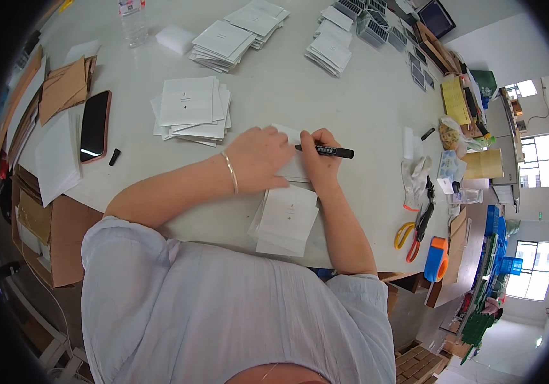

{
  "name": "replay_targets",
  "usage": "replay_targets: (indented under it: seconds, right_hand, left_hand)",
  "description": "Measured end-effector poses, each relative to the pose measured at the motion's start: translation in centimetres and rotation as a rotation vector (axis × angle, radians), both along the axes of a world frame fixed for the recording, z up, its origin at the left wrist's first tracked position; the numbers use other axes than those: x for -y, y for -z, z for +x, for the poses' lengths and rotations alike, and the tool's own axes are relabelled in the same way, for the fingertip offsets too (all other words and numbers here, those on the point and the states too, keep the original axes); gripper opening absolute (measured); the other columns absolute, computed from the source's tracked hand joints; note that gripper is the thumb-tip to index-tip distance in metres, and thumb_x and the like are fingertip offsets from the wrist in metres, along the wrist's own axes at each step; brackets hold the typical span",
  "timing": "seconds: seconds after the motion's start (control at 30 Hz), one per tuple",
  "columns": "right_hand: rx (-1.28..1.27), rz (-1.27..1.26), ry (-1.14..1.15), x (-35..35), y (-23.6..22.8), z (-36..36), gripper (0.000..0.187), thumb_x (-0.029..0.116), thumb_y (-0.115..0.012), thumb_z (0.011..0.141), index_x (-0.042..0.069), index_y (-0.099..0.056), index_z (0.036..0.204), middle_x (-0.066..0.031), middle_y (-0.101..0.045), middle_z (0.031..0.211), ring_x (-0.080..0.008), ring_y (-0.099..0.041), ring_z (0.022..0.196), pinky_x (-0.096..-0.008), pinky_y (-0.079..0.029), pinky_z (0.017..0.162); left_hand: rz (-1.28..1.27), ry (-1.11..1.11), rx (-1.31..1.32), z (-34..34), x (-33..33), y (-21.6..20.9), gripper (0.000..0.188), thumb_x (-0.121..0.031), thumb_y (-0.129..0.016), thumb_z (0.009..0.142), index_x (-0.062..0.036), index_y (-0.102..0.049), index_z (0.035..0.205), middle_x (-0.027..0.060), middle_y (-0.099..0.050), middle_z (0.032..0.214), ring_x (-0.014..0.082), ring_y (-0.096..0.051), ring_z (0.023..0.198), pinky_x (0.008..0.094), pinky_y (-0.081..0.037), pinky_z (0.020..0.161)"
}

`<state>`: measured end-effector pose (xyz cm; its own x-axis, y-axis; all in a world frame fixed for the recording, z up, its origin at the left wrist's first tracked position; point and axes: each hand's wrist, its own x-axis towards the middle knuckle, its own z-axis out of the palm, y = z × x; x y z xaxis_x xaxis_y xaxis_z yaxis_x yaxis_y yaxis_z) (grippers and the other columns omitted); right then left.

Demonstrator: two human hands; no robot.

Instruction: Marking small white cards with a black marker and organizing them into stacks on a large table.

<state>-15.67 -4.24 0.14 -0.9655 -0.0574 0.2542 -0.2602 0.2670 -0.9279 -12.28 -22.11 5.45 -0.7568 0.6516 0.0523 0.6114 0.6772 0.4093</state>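
Observation:
My right hand (323, 159) is closed around a black marker (336, 152), its tip pointing left over a white card (295, 171) on the table. Flat across the left part of that card lies my left hand (260, 157), its fingers stretched out; it holds nothing. The card is partly hidden under both hands. Closer to my body, a loose stack of white cards (284, 221) with small black marks lies at the table edge. Left of my hands sits another stack of marked cards (188, 102). A small black marker cap (115, 157) lies further left.
A phone (95, 127), white sheets (59, 160) and cardboard pieces (64, 89) are on the left. Card stacks (223, 41), a water bottle (133, 24) and grey boxes (373, 31) stand farther back. Scissors (423, 221), gloves (415, 179) and a tape dispenser (436, 259) are at right.

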Motion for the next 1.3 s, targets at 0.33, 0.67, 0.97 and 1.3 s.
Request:
replay_targets:
  seconds: [0.33, 0.67, 0.97, 1.3]
  right_hand:
    - [0.017, 0.113, 0.015, 0.2, 0.0, 0.2, 0.022, 0.01, -0.067, 0.08, 0.003, -0.052, 0.066, 0.0002, -0.051, 0.058, -0.0058, -0.042, 0.054, -0.0232, -0.037, 0.049]
    - [0.06, -0.032, -0.011, -0.4, -0.3, 0.8, 0.026, 0.007, -0.066, 0.079, 0.004, -0.047, 0.062, 0.0025, -0.046, 0.057, -0.0047, -0.038, 0.053, -0.0223, -0.032, 0.048]
    - [0.012, 0.015, -0.078, -0.7, 0.7, 0.9, 0.023, 0.006, -0.066, 0.079, 0.003, -0.049, 0.064, 0.0013, -0.049, 0.056, -0.0049, -0.04, 0.053, -0.0232, -0.033, 0.047]
    - [-0.031, 0.084, -0.04, -0.5, 0.5, 0.8, 0.023, 0.006, -0.066, 0.079, 0.003, -0.049, 0.064, 0.0005, -0.05, 0.056, -0.0056, -0.041, 0.053, -0.0237, -0.034, 0.047]
  left_hand:
    - [0.071, -0.045, -0.084, -1.0, 0.1, 2.0, 0.053, -0.041, -0.069, 0.072, 0.0018, -0.053, 0.099, 0.0216, -0.048, 0.124, 0.0361, -0.044, 0.117, 0.0392, -0.038, 0.098]
    - [0.026, 0.031, -0.2, -1.9, 0.8, 3.5, 0.049, -0.031, -0.073, 0.069, -0.0008, -0.053, 0.103, 0.0174, -0.051, 0.113, 0.0301, -0.047, 0.11, 0.0368, -0.043, 0.092]
    - [0.009, -0.032, -0.029, -1.5, 0.3, 2.3, 0.061, -0.033, -0.077, 0.062, 0.0031, -0.05, 0.103, 0.022, -0.047, 0.122, 0.0356, -0.045, 0.114, 0.0385, -0.04, 0.097]
    - [-0.011, -0.033, -0.029, -1.5, 0.3, 2.2, 0.061, -0.034, -0.076, 0.063, 0.0033, -0.05, 0.104, 0.0222, -0.047, 0.122, 0.0354, -0.045, 0.113, 0.0385, -0.04, 0.097]
